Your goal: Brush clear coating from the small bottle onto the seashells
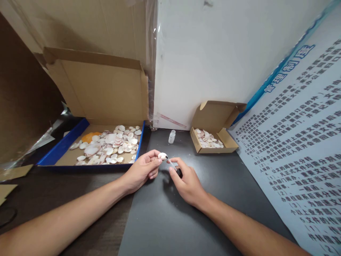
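My left hand (142,170) pinches a small white shell (162,155) between thumb and fingertips above the dark table. My right hand (186,179) grips a thin brush with a black cap (176,169), and the brush tip touches the shell. A small clear bottle (172,136) stands open on the table just beyond both hands. To the left lies a large blue-edged cardboard box (61,147) filled with several pale shells (112,144). A small cardboard box (213,149) with more shells sits to the right of the bottle.
A dark grey mat (160,217) covers the table under my forearms. A white wall panel (213,60) rises behind, and a printed poster with text (301,153) leans at the right. Cardboard sheets (23,89) stand at the left, with scraps near the table's left edge.
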A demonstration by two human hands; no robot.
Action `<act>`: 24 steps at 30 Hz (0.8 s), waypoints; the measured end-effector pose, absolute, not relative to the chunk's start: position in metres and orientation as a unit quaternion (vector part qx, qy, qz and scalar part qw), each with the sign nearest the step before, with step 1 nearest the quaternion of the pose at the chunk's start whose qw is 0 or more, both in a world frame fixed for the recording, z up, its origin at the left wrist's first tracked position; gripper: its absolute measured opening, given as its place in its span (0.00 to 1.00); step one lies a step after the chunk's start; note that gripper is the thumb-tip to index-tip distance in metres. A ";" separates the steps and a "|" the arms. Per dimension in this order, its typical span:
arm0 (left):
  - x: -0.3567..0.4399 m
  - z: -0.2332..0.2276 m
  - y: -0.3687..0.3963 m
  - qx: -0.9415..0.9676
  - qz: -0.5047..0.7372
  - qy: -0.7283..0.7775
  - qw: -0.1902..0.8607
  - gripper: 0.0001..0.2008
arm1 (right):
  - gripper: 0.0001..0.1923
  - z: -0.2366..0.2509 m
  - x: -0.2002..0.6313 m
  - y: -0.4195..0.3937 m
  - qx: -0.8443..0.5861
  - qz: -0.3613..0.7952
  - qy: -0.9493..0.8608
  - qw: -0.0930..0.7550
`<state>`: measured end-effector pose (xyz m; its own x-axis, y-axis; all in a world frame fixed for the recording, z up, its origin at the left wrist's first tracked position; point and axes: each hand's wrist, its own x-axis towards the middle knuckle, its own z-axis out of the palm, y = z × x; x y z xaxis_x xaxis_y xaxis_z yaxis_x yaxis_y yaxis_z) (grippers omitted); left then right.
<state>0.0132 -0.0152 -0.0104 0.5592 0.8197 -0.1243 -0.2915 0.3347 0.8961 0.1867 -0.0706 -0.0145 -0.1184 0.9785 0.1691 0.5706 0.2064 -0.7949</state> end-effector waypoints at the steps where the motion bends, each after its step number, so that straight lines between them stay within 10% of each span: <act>1: 0.013 -0.011 -0.015 0.446 0.365 0.295 0.762 0.14 | 0.13 -0.014 0.186 -0.071 -0.574 0.279 -0.684 0.354; 24: 0.014 -0.010 -0.016 0.452 0.365 0.294 0.759 0.14 | 0.15 -0.013 0.189 -0.072 -0.560 0.258 -0.693 0.374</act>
